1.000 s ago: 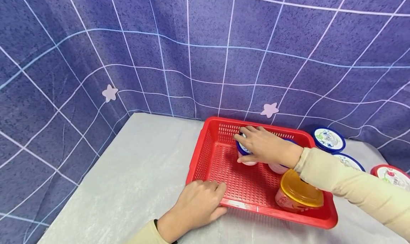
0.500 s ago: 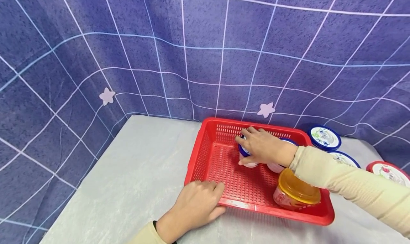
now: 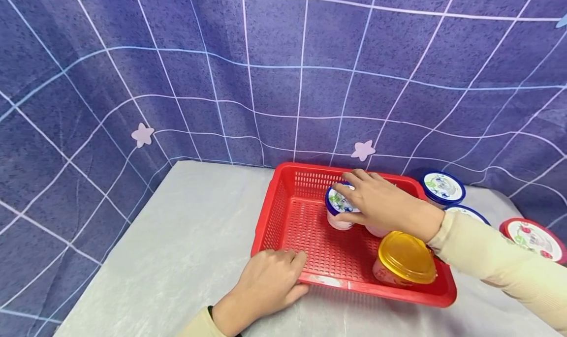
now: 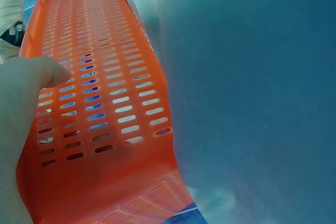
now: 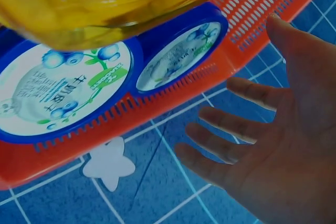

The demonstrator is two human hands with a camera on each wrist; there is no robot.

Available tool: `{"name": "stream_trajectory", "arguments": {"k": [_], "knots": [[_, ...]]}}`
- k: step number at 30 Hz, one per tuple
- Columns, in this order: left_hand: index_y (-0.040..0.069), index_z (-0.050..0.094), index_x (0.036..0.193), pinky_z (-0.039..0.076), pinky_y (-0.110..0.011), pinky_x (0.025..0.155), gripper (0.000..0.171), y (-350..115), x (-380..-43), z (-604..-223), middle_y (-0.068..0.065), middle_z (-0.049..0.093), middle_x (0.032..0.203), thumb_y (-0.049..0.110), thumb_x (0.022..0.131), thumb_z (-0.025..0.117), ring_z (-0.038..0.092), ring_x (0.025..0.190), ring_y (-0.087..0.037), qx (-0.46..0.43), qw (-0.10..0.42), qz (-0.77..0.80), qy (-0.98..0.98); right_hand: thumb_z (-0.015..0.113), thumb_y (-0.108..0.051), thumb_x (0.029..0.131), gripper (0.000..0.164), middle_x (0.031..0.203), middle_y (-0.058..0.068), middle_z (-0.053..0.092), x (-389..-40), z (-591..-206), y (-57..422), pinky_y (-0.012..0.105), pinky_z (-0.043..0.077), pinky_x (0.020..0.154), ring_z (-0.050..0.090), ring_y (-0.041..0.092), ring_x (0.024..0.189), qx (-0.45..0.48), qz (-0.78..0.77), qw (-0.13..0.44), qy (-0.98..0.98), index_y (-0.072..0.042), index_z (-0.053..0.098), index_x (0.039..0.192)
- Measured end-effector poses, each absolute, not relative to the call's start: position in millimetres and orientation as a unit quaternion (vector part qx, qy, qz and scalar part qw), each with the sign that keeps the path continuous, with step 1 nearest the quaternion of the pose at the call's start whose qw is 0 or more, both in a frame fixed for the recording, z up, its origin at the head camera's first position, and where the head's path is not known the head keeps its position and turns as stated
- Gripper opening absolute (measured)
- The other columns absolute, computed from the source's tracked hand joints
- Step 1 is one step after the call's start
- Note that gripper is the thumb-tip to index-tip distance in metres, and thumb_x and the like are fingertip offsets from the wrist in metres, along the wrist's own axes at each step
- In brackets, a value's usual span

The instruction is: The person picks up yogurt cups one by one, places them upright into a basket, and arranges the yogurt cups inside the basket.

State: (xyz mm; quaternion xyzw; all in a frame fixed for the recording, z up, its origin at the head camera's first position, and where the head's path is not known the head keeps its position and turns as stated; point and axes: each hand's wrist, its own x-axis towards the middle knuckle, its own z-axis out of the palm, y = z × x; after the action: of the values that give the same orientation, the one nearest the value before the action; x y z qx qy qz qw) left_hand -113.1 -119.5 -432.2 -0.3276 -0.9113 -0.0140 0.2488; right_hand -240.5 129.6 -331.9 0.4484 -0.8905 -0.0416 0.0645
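Left wrist view alone: slotted outer face of red plastic basket [image 4: 105, 174], left hand [image 3: 269, 278] gripping near corner. Head view: round, blue-lidded, pale plastic tub [image 3: 338, 209] inside, just left of right hand [image 3: 381, 201] (spread; contact unclear). Right wrist view alone: printed face of second blue lid [image 5: 65, 93].
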Motion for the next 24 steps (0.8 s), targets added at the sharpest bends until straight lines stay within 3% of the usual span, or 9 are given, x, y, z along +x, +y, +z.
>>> {"name": "stream_trajectory", "arguments": {"k": [11,24], "knots": [[0.018,0.046,0.075,0.03,-0.028,0.043,0.041,-120,-111,-431,0.008,0.045,0.06,0.05,0.072,0.072,0.052,0.049,-0.013,-0.327,0.242,-0.018,-0.913,0.067,-0.051,0.088,0.067,0.128,0.021,0.057,-236,-330,156,0.058,0.045,0.095,0.053,0.041,0.12,0.45,-0.012,0.124,-0.884,-0.004,0.058,0.135],[0.018,0.047,0.076,0.031,-0.028,0.043,0.041,-118,-113,-431,0.009,0.043,0.059,0.05,0.073,0.071,0.05,0.048,-0.013,-0.331,0.243,-0.022,-0.912,0.07,-0.051,0.086,0.069,0.132,0.022,0.055,-232,-334,181,0.06,0.043,0.096,0.049,0.041,0.123,0.418,0.017,0.123,-0.9,-0.004,0.058,0.135]]}}
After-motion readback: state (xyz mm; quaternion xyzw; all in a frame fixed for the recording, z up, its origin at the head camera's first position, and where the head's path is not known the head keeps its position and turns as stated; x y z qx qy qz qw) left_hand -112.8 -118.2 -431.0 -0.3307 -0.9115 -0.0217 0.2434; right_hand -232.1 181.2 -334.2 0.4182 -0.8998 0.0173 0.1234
